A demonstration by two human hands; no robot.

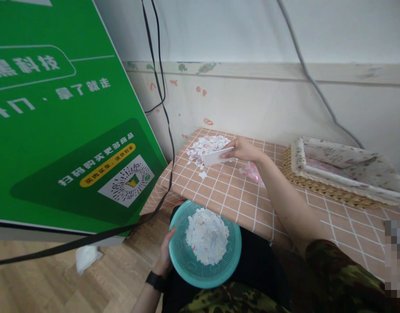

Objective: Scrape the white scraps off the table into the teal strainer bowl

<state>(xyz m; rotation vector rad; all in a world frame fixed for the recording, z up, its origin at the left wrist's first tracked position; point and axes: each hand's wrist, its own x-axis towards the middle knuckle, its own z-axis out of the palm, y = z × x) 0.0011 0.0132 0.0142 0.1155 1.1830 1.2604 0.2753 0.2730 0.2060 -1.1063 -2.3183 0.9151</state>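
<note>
My left hand (167, 247) grips the rim of a teal plastic strainer basket (205, 281) at its left side, near my lap. Inside the basket lies a heap of small white paper scraps (207, 234). Over the table, my right hand (242, 150) is closed on a flat white card (218, 155), held on its edge. The card stands against the front right of a pile of white and pinkish paper scraps (200, 145), partly hiding it. A pink crumpled plastic bag (252, 171) sits on the table beneath my right forearm.
A checked brown cloth covers the table (226, 191). To the right stands a lined wicker basket (330, 187). A green cabinet (72, 130) rises at the left, with a black cable (169, 130) hanging before it. A white bag (87, 257) lies on the floor.
</note>
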